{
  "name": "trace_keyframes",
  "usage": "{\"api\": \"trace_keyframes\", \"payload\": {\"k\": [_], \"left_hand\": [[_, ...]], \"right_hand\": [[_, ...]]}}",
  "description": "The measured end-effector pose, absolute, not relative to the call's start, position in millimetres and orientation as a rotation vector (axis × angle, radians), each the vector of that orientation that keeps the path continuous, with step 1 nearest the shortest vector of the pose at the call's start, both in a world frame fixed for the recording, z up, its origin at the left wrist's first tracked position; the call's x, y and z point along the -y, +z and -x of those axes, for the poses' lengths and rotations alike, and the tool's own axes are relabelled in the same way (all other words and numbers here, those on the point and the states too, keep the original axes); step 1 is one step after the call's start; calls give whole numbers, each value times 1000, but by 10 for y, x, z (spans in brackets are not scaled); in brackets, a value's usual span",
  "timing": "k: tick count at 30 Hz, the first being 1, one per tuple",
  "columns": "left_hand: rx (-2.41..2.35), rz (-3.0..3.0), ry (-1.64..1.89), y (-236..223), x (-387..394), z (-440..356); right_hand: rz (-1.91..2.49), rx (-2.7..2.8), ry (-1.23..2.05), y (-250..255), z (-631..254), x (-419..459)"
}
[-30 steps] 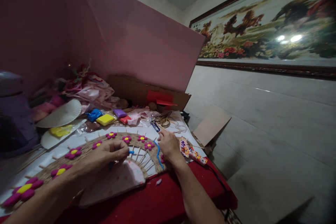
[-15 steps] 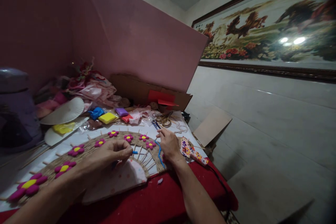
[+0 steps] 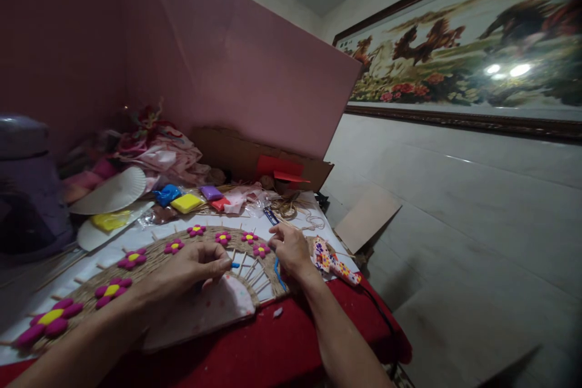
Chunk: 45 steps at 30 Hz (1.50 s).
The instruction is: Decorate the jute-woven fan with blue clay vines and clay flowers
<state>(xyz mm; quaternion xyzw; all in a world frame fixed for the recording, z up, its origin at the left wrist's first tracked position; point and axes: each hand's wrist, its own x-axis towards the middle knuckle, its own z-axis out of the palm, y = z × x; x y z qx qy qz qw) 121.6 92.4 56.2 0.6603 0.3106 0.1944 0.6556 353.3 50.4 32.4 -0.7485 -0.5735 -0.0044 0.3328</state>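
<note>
Fingers of our left hand (image 3: pixel 200 262) still pinch a short blue strip (image 3: pixel 235 265); our right hand (image 3: pixel 293 250), grip unclear to us, now hides more wavy blue strand (image 3: pixel 279 276).

Red-covered table (image 3: pixel 291 345); white sheet (image 3: pixel 88 259), colorful packets (image 3: pixel 186 204) atop.

Looks like a craft corner in a home, judging by the large framed horse picture (image 3: pixel 464 54) on the right, coloured packets (image 3: pixel 186 204) and flower-decorated twine arch (image 3: pixel 159 252) across the cluttered tabletop (image 3: pixel 282 345).

You have rough, matt twine on the fan-shaped panel (image 3: pixel 166 247), smooth matt clay-like flowers (image 3: pixel 51 317), and glossy clear plastic around the yellow packet (image 3: pixel 186 203).
</note>
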Motion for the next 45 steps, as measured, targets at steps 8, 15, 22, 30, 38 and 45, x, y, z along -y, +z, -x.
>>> {"api": "trace_keyframes", "payload": {"k": [8,15,22,30,38,45], "left_hand": [[-716,-1478,475,601,-879,-1224],[-651,-1467,560,553,-869,-1254],[-533,-1157,640,589,-864,-1263],[-549,-1084,670,664,-847,-1344],[-605,-1098,606,757,-868,-1547],[-768,-1572,777,726,-878,-1784]], "right_hand": [[1955,1407,2,343,-3546,-503],[1991,1426,54,318,-3572,-511],[1959,1440,129,346,-3567,-542],[2133,1342,-114,754,-4074,-37],[2397,1616,137,491,-4720,530],[2150,1755,41,369,-4671,582]]}}
